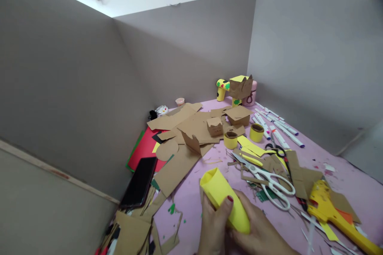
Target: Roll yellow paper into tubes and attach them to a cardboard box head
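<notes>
A yellow paper tube [225,197] is held in both hands at the front of the table, tilted with its open end up and to the left. My left hand [213,221] wraps its near left side, the thumb lying across the yellow surface. Along the right side and lower end, my right hand [254,223] is closed around the tube. White-handled scissors [271,183] lie just right of the hands. Two short yellow-wrapped cardboard rings [230,141] stand beyond them.
A yellow hot glue gun [332,211] lies at the right, near several markers [279,137]. Cardboard sheets and small boxes [214,127] cover the middle. A black phone [139,183] lies left. Grey partitions [185,47] enclose the table, with a decorated yellow figure [223,85] at the back.
</notes>
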{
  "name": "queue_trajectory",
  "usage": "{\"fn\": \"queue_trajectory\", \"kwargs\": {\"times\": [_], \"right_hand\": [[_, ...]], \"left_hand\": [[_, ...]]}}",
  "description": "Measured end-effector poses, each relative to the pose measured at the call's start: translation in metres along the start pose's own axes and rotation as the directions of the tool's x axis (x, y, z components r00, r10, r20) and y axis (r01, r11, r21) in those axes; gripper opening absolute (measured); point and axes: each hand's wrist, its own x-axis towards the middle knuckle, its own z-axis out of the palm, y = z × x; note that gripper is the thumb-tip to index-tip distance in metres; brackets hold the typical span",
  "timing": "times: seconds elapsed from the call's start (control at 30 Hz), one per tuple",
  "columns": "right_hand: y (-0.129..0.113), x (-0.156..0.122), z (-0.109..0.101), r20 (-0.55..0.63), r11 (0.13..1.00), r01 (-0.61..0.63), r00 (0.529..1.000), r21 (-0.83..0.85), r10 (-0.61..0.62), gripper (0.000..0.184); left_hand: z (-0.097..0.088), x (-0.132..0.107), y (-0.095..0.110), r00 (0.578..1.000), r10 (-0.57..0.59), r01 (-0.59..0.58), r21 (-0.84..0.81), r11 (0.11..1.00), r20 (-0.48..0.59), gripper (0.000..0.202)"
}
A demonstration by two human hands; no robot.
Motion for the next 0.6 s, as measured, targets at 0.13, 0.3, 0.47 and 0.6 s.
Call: {"fn": "queue_trajectory", "kwargs": {"times": [0.13,0.3,0.47,0.6], "right_hand": [[-0.011,0.000,-0.003,0.250,0.886,-0.177,0.966,0.429,0.072,0.069],[-0.008,-0.001,0.002,0.227,0.908,-0.184,0.969,0.377,0.102,0.083],[0.008,0.000,0.007,0.124,0.984,-0.149,0.983,0.095,0.137,0.087],[0.010,-0.001,0.001,0.143,0.999,0.013,0.990,0.047,-0.020,0.085]], "left_hand": [[-0.010,0.003,0.013,0.970,-0.060,0.083,-0.086,0.993,0.237,0.069],[-0.002,0.003,0.010,0.995,-0.014,0.023,-0.094,0.995,0.097,0.081],[0.013,-0.001,-0.002,0.988,0.153,-0.153,-0.036,0.988,-0.019,0.083],[0.013,-0.002,0.000,0.989,0.148,-0.149,-0.062,0.987,-0.021,0.066]]}}
